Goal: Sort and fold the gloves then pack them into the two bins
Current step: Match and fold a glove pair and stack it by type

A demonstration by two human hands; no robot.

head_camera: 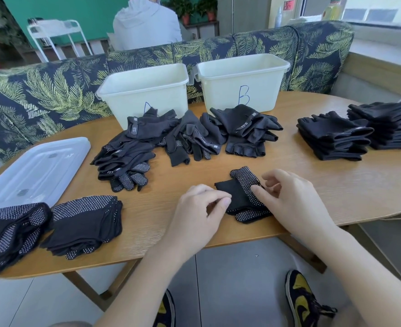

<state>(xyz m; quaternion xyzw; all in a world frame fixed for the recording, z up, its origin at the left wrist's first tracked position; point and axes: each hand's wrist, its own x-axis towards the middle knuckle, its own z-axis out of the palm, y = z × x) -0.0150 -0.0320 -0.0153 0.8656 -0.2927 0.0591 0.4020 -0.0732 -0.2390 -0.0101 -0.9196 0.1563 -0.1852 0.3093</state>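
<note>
Both hands bend over a dotted glove (244, 197) near the counter's (336, 190) front edge — the left hand (202, 208) pinches its left side, the right hand (286, 197) pinches its right side. Two bins (145, 90) stand at the back edge.

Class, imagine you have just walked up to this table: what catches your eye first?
Two hands folding a dotted black glove at the table's near edge. Behind it lies an unsorted heap of black gloves, backed by two white bins.
</note>
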